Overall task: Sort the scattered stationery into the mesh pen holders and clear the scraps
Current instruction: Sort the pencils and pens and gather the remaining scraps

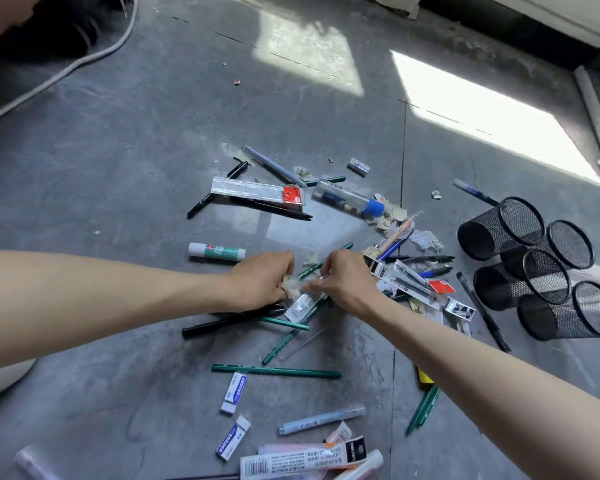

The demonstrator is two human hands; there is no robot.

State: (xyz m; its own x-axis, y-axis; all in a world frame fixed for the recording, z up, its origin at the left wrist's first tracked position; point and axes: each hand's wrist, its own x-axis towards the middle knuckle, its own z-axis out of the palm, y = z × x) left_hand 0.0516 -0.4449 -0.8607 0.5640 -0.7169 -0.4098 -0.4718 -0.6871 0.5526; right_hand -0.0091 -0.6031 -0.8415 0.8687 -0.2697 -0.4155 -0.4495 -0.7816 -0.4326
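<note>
Grey tiled floor, sunlit in patches, strewn with stationery. Left hand and right hand meet at mid-scene; the fingers of both pinch crumpled paper scraps above a white refill packet and green pencils. Four black mesh pen holders lie tipped on their sides at right, touching one another. Glue stick, ruler and erasers scattered about

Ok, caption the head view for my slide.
Both hands gather paper scraps amid scattered stationery; four empty mesh pen holders wait at right.
</note>
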